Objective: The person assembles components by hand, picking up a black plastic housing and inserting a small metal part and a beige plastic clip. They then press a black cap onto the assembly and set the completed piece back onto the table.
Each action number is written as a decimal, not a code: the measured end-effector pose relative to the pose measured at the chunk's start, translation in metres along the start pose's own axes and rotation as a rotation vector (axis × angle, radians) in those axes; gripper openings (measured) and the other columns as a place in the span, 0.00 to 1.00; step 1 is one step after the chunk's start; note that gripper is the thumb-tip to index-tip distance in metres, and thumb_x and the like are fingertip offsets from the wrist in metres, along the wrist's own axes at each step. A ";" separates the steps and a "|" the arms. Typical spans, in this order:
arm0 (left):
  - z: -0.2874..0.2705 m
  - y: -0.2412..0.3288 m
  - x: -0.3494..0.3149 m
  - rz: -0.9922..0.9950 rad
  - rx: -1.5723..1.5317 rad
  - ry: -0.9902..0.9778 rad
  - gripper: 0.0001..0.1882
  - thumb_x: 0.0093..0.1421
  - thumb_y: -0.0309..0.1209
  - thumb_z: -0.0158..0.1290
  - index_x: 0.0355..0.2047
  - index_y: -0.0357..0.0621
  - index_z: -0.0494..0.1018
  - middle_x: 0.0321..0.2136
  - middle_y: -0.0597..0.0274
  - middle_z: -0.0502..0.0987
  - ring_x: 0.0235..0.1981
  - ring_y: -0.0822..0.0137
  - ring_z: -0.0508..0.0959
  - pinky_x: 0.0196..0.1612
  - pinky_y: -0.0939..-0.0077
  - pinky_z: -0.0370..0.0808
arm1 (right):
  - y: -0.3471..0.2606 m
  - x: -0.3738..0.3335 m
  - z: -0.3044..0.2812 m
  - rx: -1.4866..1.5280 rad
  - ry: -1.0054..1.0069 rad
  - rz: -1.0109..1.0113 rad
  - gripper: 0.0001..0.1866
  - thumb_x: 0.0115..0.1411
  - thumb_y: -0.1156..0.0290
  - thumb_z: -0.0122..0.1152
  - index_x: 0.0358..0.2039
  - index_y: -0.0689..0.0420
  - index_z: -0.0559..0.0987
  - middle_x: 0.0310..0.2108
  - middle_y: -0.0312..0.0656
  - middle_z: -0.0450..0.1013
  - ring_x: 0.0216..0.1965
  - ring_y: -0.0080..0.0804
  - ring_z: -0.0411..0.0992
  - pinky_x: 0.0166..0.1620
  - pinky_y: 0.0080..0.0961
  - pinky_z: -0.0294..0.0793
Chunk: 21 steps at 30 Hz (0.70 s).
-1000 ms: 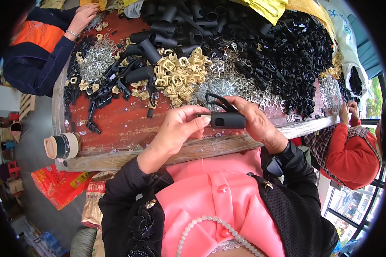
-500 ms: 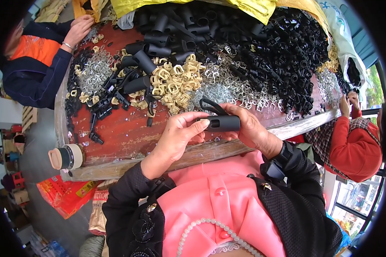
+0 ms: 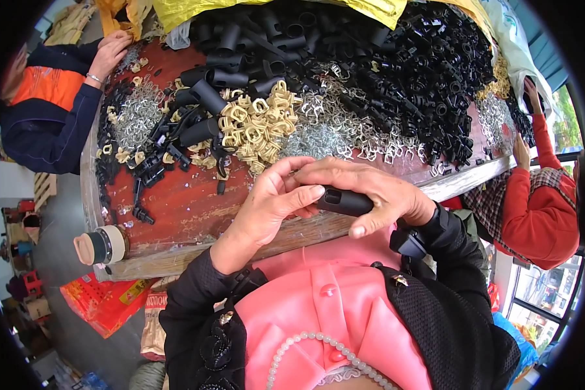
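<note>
Over the table's front edge I hold a short black plastic tube (image 3: 346, 203) with a slot cut in its side. My left hand (image 3: 261, 211) is closed on its left end, the thumb lying by the slot. Across the top reach the fingers of my right hand (image 3: 387, 192), with the thumb below the tube; this hand is closed around it. The right fingertips overlap the left fingers and hide what lies between them. Just beyond my hands lie a pile of cream plastic clips (image 3: 257, 127) and a heap of small metal springs (image 3: 315, 142).
Black tubes (image 3: 227, 75) and small black parts (image 3: 429, 84) are heaped across the red table (image 3: 182, 224). A lidded cup (image 3: 102, 245) stands at the left corner. Co-workers sit at the left (image 3: 52, 110) and right (image 3: 533, 208). A red bag (image 3: 104, 302) lies on the floor.
My right hand has swung over the tube, its fingers now reaching to my left hand. The black strap loop seen above the tube is out of sight. The right co-worker's hands have moved apart.
</note>
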<state>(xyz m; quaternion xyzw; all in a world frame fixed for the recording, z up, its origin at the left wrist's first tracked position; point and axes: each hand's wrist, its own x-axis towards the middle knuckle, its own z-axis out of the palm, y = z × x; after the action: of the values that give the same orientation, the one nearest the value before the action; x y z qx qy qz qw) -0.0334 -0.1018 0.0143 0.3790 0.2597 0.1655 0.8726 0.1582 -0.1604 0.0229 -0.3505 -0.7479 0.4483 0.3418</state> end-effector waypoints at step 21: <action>0.008 -0.013 0.008 0.074 -0.025 -0.031 0.36 0.44 0.16 0.56 0.52 0.37 0.51 0.42 0.58 0.67 0.43 0.70 0.69 0.45 0.80 0.68 | 0.014 -0.006 0.012 0.297 0.234 -0.055 0.40 0.43 0.45 0.54 0.49 0.64 0.63 0.42 0.48 0.65 0.45 0.38 0.64 0.50 0.31 0.59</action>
<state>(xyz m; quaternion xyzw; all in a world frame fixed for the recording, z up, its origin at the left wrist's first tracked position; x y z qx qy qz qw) -0.0209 -0.1106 0.0069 0.3798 0.2297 0.1951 0.8746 0.1543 -0.1651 0.0044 -0.3253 -0.6380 0.5003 0.4866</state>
